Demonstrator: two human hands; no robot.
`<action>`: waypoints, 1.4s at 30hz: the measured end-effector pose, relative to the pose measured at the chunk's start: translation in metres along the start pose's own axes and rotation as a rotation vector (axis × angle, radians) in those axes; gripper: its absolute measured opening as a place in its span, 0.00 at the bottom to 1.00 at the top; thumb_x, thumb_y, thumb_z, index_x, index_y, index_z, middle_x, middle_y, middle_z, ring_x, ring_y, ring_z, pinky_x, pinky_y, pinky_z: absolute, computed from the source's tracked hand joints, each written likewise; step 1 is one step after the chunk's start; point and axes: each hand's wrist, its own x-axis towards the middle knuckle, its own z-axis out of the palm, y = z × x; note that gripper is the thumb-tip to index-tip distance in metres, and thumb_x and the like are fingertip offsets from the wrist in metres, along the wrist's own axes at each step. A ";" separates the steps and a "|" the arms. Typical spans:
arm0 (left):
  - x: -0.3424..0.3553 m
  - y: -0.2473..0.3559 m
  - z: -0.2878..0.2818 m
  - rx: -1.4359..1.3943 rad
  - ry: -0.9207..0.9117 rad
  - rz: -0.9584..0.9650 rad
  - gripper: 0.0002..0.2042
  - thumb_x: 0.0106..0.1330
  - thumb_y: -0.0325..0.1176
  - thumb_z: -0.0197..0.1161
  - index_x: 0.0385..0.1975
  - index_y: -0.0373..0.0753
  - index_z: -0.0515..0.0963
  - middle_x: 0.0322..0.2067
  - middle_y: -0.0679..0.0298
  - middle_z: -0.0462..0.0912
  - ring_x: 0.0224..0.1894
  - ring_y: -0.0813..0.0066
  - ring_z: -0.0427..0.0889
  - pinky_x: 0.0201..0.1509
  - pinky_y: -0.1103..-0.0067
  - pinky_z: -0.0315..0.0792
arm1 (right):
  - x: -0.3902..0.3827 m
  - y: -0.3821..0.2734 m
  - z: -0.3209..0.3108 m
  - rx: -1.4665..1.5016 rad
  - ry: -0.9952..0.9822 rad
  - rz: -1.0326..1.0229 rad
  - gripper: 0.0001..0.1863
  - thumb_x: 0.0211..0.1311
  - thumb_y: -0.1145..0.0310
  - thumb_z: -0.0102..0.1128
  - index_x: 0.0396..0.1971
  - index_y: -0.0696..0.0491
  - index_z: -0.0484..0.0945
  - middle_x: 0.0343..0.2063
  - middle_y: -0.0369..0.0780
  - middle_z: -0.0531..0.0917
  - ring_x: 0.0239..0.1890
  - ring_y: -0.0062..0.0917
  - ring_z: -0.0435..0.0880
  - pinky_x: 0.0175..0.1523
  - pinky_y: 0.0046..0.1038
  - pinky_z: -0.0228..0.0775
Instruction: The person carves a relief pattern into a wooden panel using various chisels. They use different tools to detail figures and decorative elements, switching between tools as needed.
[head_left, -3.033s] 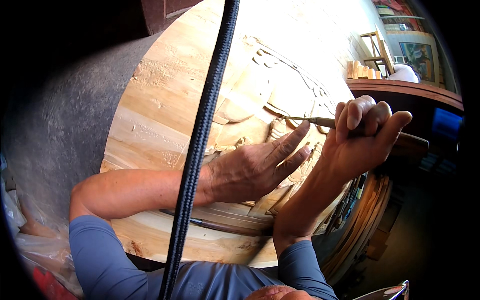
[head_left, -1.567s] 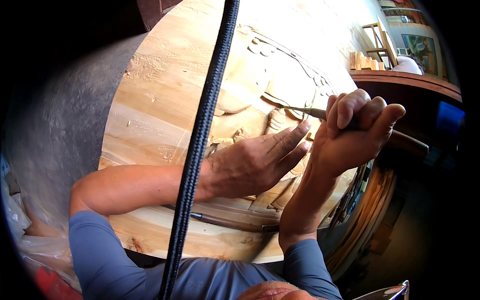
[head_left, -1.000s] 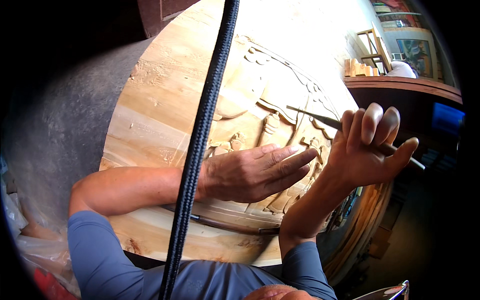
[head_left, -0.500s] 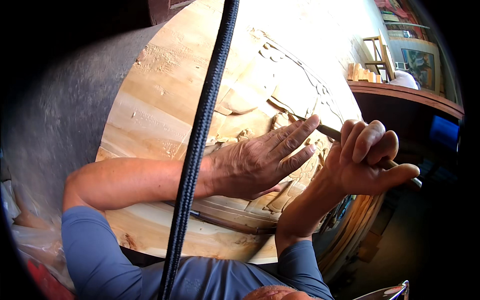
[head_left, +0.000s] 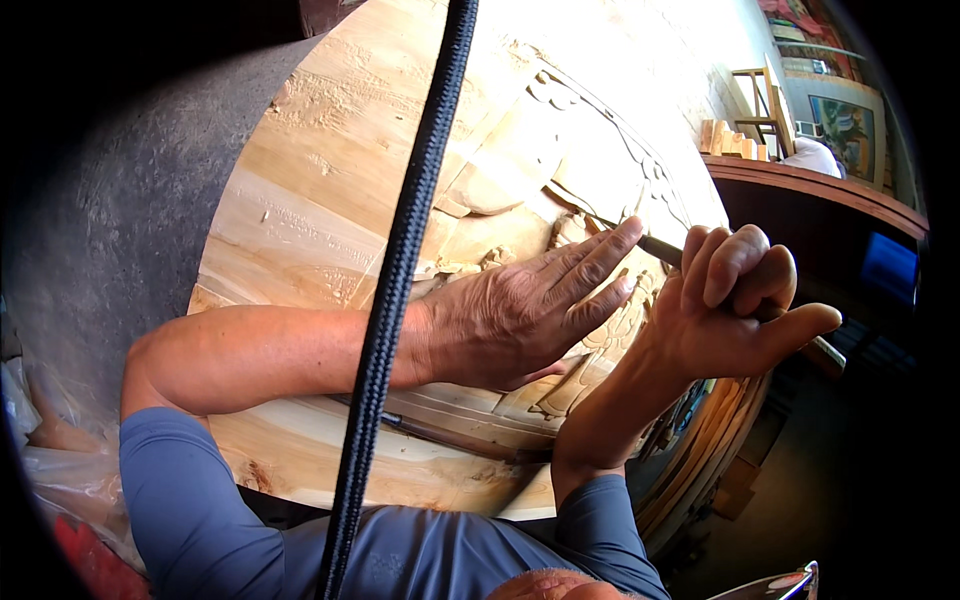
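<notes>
A round board of pale wood (head_left: 290, 180) lies in front of me, carved in relief toward its middle and right. My right hand (head_left: 735, 295) is closed round the handle of a carving chisel (head_left: 660, 250), thumb sticking out to the right. The chisel's thin shank slants up and left over the carving, its tip low against the relief. My left hand (head_left: 515, 320) reaches across the board with fingers stretched out, the fingertips against the shank near the handle. Beneath that hand part of the carving is hidden. Strong glare washes out the board's upper right.
A second dark-handled tool (head_left: 470, 443) rests on the board near my body. A black braided cable (head_left: 400, 250) hangs across the view. At the right stands a brown-edged table (head_left: 820, 175) with small wood blocks (head_left: 730, 140). Grey floor (head_left: 120, 190) lies left.
The view has shifted slightly, and the board sits a little differently in it. Both hands keep the same hold on the chisel; my right hand is marginally higher.
</notes>
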 end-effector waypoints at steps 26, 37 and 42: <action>-0.003 -0.004 0.012 0.082 0.107 0.048 0.52 0.56 0.35 0.82 0.80 0.31 0.57 0.79 0.22 0.47 0.71 0.32 0.77 0.54 0.64 0.86 | 0.012 0.016 0.019 -0.261 0.057 -0.029 0.33 0.90 0.42 0.36 0.20 0.45 0.60 0.14 0.40 0.72 0.09 0.15 0.54 0.16 0.17 0.42; -0.004 0.001 0.004 0.266 0.045 0.208 0.25 0.75 0.26 0.59 0.71 0.25 0.71 0.75 0.28 0.64 0.73 0.43 0.78 0.63 0.69 0.85 | 0.021 0.015 0.015 -0.166 0.359 0.076 0.33 0.89 0.45 0.47 0.18 0.45 0.58 0.11 0.37 0.69 0.10 0.17 0.64 0.14 0.19 0.45; -0.004 0.003 0.005 0.238 0.027 0.292 0.20 0.77 0.30 0.59 0.63 0.23 0.79 0.74 0.39 0.72 0.70 0.48 0.81 0.68 0.68 0.83 | 0.028 -0.011 -0.004 0.061 0.631 0.030 0.28 0.85 0.47 0.55 0.22 0.46 0.66 0.19 0.41 0.77 0.12 0.20 0.64 0.19 0.21 0.50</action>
